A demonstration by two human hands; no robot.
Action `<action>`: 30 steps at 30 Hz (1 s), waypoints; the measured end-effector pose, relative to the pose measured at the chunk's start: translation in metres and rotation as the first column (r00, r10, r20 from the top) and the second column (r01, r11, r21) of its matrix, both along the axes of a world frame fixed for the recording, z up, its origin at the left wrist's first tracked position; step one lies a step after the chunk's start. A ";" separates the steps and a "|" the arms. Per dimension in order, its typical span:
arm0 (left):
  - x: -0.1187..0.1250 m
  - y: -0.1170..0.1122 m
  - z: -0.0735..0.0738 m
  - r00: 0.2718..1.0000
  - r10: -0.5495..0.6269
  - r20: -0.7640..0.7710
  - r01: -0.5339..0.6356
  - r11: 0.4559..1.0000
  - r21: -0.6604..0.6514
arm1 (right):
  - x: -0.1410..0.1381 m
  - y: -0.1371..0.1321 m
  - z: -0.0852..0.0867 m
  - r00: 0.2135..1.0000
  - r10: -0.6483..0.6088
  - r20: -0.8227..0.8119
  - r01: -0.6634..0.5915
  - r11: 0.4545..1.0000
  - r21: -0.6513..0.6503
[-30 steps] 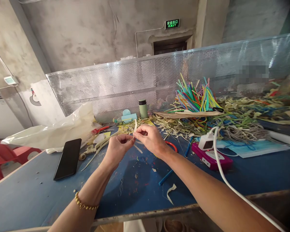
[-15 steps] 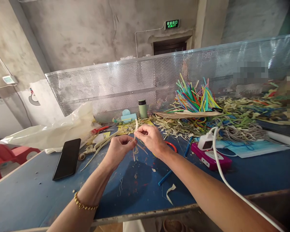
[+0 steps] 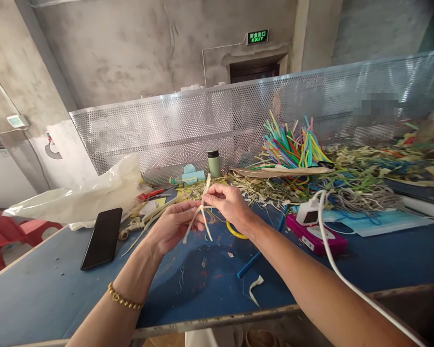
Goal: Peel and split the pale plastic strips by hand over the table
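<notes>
My right hand (image 3: 228, 205) pinches a pale, flat plant-fibre strip (image 3: 207, 184) between thumb and fingertips above the table. The strips cross in a small knot-like joint, and two loose tails (image 3: 207, 226) fan out below it. My left hand (image 3: 171, 222) is on the other side, its fingers partly extended and bent around the strips at the joint; its exact grip is partly hidden. Beneath my right wrist a yellow loop (image 3: 236, 232) shows on the blue table (image 3: 202, 289). A blue rod (image 3: 249, 266) lies nearby, with a short pale scrap (image 3: 255, 289) closer to the edge.
A black phone (image 3: 101, 238) and plastic sheeting (image 3: 79, 193) lie left. Behind stand a green bottle (image 3: 213, 165), colourful fuzzy stems (image 3: 292, 147) and heaped dry fibres (image 3: 260, 185). At right are a magenta power bank (image 3: 315, 233), a white cable (image 3: 329, 250) and a blue mask (image 3: 383, 221).
My left hand's fingers have loosened from a tight pinch and stretched out. The strip tails now spread apart below the joint. My right forearm now covers the red curved piece and shows more yellow loop.
</notes>
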State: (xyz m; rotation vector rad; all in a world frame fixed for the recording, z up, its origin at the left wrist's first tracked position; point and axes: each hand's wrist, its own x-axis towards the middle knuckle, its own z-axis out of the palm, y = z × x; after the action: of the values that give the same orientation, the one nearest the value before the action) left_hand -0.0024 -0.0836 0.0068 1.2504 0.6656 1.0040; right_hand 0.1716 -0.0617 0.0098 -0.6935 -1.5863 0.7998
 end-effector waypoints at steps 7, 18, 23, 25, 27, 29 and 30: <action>0.001 -0.005 0.002 0.994 -0.056 -0.093 0.067 0.991 0.112 | 0.003 -0.004 0.005 0.993 0.108 0.037 -0.108 0.994 0.005; 0.010 -0.004 -0.004 0.963 0.237 -0.129 -0.179 0.920 0.349 | 0.012 -0.011 0.014 0.891 -0.414 0.185 0.312 0.856 0.412; 0.013 0.000 -0.004 0.905 0.425 0.013 -0.382 0.799 0.464 | 0.007 -0.023 0.015 0.902 -0.309 0.301 0.248 0.943 0.223; 0.014 0.001 -0.004 0.885 0.464 0.033 -0.418 0.762 0.495 | 0.001 -0.024 0.010 0.921 -0.136 0.366 0.118 0.991 0.071; 0.014 0.000 -0.004 0.886 0.462 0.041 -0.419 0.762 0.494 | -0.004 -0.023 0.005 0.950 -0.035 0.310 0.043 0.999 -0.020; 0.014 -0.001 -0.004 0.906 0.423 0.026 -0.382 0.789 0.480 | -0.006 -0.022 0.003 0.972 0.011 0.236 0.004 0.998 -0.064; 0.014 -0.002 -0.005 0.918 0.396 0.020 -0.357 0.805 0.474 | -0.007 -0.021 0.002 0.975 0.025 0.219 -0.009 0.997 -0.071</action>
State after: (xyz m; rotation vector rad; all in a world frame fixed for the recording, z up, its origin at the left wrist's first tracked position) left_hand 0.0116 -0.0854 0.0019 1.6260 0.7803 1.5202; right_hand 0.1650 -0.0832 0.0120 -0.8433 -1.7715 0.8162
